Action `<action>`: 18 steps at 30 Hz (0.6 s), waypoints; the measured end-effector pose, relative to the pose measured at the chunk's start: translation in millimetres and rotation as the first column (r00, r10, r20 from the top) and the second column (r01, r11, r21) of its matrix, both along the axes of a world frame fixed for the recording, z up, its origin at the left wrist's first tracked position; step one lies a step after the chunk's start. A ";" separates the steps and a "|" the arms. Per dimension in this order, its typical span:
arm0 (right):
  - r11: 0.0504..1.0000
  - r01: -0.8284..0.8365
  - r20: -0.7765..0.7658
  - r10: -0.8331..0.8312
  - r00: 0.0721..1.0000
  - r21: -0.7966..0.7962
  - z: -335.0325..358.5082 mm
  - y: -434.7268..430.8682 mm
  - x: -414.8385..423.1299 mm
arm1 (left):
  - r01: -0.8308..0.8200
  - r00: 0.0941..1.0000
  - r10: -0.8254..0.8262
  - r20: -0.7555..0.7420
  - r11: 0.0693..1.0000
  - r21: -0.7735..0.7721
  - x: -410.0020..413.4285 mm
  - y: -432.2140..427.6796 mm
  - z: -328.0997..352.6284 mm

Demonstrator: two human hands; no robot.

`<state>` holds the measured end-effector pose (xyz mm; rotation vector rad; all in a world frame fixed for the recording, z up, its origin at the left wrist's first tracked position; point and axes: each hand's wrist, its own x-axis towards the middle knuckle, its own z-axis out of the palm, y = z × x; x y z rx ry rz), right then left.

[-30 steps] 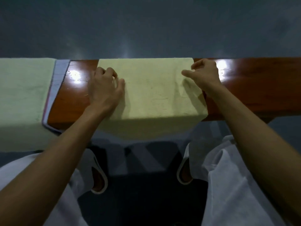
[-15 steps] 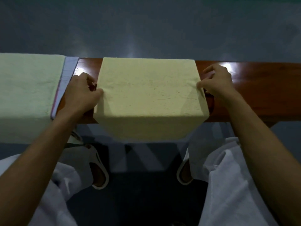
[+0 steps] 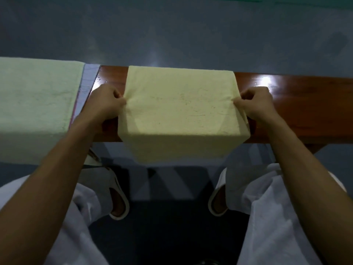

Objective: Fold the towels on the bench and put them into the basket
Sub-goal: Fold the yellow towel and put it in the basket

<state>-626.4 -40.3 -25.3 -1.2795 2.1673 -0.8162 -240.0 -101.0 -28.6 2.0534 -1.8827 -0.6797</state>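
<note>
While it's draped like this: pale yellow terry towel (image 3: 179, 111) lies across the glossy red-brown wooden bench (image 3: 305, 104), w/ its near part hanging off the front edge above the person's feet.
L side: left hand (image 3: 107, 104) has its fingers curled in tight, pinching the towel's left edge. Cloth puckers right at the grip.
R side: right hand (image 3: 256, 104) does the same on the right edge, thumb and fingers closed on the fabric.
Step, imo: looks like a lift or pull to make the next fold, no fold line formed yet.
Risk 1: the grips are small edge pinches, so if one lets go the hanging half prob drags the whole thing onto the grey floor (image 3: 172, 35).
Risk 2: uneven pull btw the two hands = skewed fold, corners won't line up.
Risk 3: the bench top is shiny, so terry could slide off it instead of folding.
Neighbour: pale green towel (image 3: 38, 104) sits just left, on a grey-blue cloth (image 3: 89, 77). The left forearm is close to it, so a wide swing could snag it.
Basket: not in view, can't tell where it is, so the carry is a blind spot.
</note>
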 end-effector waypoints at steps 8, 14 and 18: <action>1.000 0.016 0.303 -0.009 0.953 -0.022 3.3 2.5 -12.7 | 0.072 0.948 -0.070 -0.310 0.997 -0.007 8.9 3.1 2.1; 0.992 -0.113 0.290 0.126 0.949 -0.061 4.3 5.3 -18.4 | 0.193 0.933 -0.211 -0.290 0.977 -0.090 8.4 7.5 -1.1; 0.983 -0.168 0.299 0.184 0.936 -0.079 5.5 4.5 -23.5 | 0.086 0.939 -0.139 -0.316 0.981 -0.177 10.8 8.2 -1.2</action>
